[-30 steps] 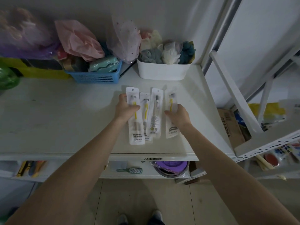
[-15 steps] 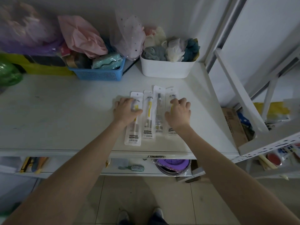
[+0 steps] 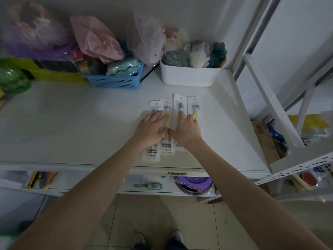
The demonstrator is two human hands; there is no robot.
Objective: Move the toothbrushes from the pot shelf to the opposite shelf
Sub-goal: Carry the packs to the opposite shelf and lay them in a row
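Both sets of fingers [image 3: 180, 115] lie flat and spread, gripping nothing, and have slid inward until left hand [image 3: 150, 129] touches right hand [image 3: 187, 131], bunching four clear-packaged yellow toothbrushes [image 3: 194, 110] on the white shelf [image 3: 72, 123]: apparently tidying after delivery.

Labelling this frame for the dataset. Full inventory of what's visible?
toothbrush packets: 4, clear with white cards, side by side on the shelf top, near the front
shelf top: 1, white
white tub: 1, back right, holds bath puffs in grey, cream, teal
blue basket: 1, back centre, packed with goods
pink bag: 1, above the basket
purple bag: 1, back left
green bag: 1, far left
hairbrush: 1, teal, lower shelf
purple dish: 1, wrapped, lower shelf
cardboard box: 1, brown, right
left hand: flat on the left packets
right hand: flat on the right packets
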